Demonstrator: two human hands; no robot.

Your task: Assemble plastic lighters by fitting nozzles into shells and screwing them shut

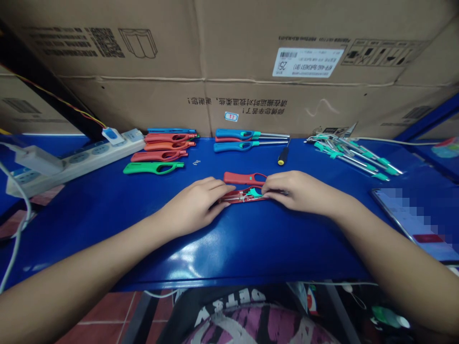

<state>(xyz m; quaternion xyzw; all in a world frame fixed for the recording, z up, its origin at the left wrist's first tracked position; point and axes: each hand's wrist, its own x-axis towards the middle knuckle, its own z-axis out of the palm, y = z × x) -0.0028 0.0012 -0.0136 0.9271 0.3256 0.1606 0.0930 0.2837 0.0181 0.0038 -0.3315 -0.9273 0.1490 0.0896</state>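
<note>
An opened red lighter casing half (247,200) lies on the blue table, with a clear fuel tank and a teal trigger (254,192) inside it. My left hand (197,203) is closed around the casing's left end, thumb on the near side. At the other end, my right hand (292,191) pinches the metal lighter rod near the teal trigger; its fingers hide most of that end. Just behind lies the matching red casing half (244,178), partly covered by my right fingertips.
Casing halves (158,156) in several colours lie back left beside a power strip (86,160). Lighters with metal rods (236,145), a screwdriver (283,156) and a pile of teal-and-metal rods (355,155) line the back. A phone (412,224) lies right. Cardboard boxes (244,57) stand behind.
</note>
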